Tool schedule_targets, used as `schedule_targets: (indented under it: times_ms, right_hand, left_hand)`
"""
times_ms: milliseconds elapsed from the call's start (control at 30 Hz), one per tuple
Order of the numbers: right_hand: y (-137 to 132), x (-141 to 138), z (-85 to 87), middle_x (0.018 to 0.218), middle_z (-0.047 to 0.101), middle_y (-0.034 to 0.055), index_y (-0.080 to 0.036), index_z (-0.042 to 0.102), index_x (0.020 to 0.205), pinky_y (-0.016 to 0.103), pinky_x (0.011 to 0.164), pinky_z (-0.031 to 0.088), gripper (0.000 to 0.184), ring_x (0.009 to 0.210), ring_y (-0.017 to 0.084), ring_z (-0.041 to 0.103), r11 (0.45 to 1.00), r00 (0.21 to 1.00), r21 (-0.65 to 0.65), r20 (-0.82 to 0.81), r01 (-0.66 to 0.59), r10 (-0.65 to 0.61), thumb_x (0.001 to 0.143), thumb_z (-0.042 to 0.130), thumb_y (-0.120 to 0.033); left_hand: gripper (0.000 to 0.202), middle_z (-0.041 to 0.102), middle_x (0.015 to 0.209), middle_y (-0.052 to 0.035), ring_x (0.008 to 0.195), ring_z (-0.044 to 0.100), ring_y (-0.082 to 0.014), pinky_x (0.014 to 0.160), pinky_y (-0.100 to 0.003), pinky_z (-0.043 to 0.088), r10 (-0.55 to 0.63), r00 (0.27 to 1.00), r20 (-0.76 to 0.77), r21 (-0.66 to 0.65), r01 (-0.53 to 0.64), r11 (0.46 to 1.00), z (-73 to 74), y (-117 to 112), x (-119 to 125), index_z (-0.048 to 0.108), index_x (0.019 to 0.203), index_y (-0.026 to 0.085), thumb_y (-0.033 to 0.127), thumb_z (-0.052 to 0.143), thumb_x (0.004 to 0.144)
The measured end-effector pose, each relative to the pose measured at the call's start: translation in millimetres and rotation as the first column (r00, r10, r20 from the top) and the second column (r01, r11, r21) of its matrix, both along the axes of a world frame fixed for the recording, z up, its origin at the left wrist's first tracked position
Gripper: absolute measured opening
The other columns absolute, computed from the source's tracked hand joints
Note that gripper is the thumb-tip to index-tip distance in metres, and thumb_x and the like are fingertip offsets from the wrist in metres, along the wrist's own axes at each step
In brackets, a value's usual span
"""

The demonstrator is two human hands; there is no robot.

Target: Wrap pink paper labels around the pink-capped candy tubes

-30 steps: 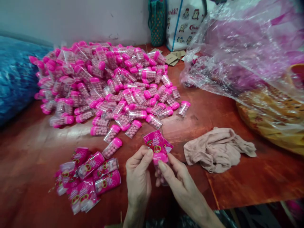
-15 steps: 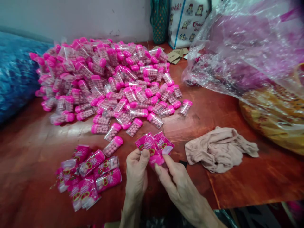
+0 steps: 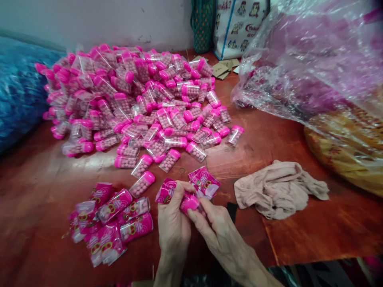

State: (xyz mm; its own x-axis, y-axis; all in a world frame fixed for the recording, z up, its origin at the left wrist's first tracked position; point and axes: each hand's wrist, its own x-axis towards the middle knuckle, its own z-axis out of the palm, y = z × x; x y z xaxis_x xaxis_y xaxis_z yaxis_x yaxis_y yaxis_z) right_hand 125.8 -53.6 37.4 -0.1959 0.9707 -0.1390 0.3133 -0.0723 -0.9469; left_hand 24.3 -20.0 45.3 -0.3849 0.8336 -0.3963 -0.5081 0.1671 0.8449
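Note:
My left hand [image 3: 173, 229] is closed on a pink printed wrapper sleeve [image 3: 166, 191] that sticks out left of the thumb. Between the two hands is a small candy bottle [image 3: 190, 203], its pink cap towards the sleeve. The fingers of my right hand [image 3: 223, 229] pinch this bottle, and my left fingers touch its cap end. A second printed wrapper sleeve [image 3: 204, 181] shows just beyond my right fingertips; whether they hold it or it lies on the table I cannot tell. To the left lies a small group of wrapped candy bottles [image 3: 115, 205].
A large heap of unwrapped pink-capped bottles [image 3: 125, 95] covers the back of the red table [image 3: 251, 147]. A crumpled beige cloth [image 3: 278, 191] lies at right. Clear plastic and a yellow bag [image 3: 338, 143] fill the far right; a blue bag [image 3: 20, 91] stands left.
My left hand has drawn one wrapper sleeve leftward, apart from the second sleeve. The pink-capped bottle now shows between both hands. The heap and the wrapped group look the same.

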Motion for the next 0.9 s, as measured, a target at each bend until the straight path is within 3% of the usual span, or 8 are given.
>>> schedule_targets:
  times_ms: [200,300,467,700,900]
  right_hand:
    - [8.2,-3.9,-1.2,0.073,0.062,0.0012,-0.022,0.059,0.100,0.026,0.060,0.044,0.022,0.066,0.017,0.057,0.996,0.991,-0.080,0.125,-0.041,0.050,0.089,0.045,-0.036]
    - [15.1,-5.2,1.7,0.068,0.060,-0.0007,-0.020,0.059,0.096,0.024,0.059,0.044,0.021,0.061,0.014,0.056,0.993,0.995,-0.092,0.053,-0.080,0.086,0.091,0.043,-0.033]
    - [18.9,-4.9,2.7,0.093,0.065,0.0026,-0.022,0.052,0.117,0.025,0.077,0.046,0.029,0.085,0.016,0.062,0.996,0.995,-0.086,-0.097,-0.031,0.023,0.091,0.042,-0.028]
    - [7.4,-6.5,-1.5,0.085,0.068,0.0076,-0.014,0.053,0.112,0.024,0.060,0.048,0.029,0.068,0.018,0.066,0.998,0.999,-0.057,-0.018,0.032,-0.033,0.091,0.037,-0.027]
    - [6.1,-9.2,-0.5,0.069,0.065,0.0053,-0.013,0.054,0.106,0.022,0.052,0.045,0.029,0.056,0.017,0.064,1.000,0.998,-0.001,0.069,-0.001,0.001,0.091,0.036,-0.029]
  left_hand:
    - [0.015,0.063,0.062,-0.0004,0.057,0.059,-0.0114,0.061,-0.023,0.050,-0.057,0.992,0.112,-0.049,0.063,0.997,-5.3,2.1,-1.1,0.065,0.063,0.013,0.026,0.066,0.071]
    - [0.013,0.064,0.060,0.0007,0.056,0.060,-0.0104,0.058,-0.021,0.050,-0.016,0.985,0.170,-0.083,0.031,0.996,-8.5,3.8,0.2,0.065,0.063,0.014,0.025,0.070,0.068]
    - [0.012,0.065,0.059,0.0008,0.054,0.060,-0.0109,0.060,-0.024,0.051,-0.023,0.980,0.200,-0.102,0.044,0.994,-11.1,5.6,1.9,0.067,0.063,0.015,0.025,0.073,0.065]
    - [0.016,0.067,0.069,-0.0044,0.074,0.062,-0.0177,0.082,-0.032,0.046,-0.232,0.961,0.150,-0.008,0.236,0.972,-6.1,0.2,7.2,0.068,0.061,0.015,0.026,0.064,0.073]
    - [0.018,0.068,0.076,-0.0050,0.080,0.062,-0.0186,0.084,-0.031,0.044,-0.260,0.954,0.146,-0.045,0.269,0.962,2.6,-4.4,2.4,0.067,0.062,0.015,0.022,0.059,0.077]
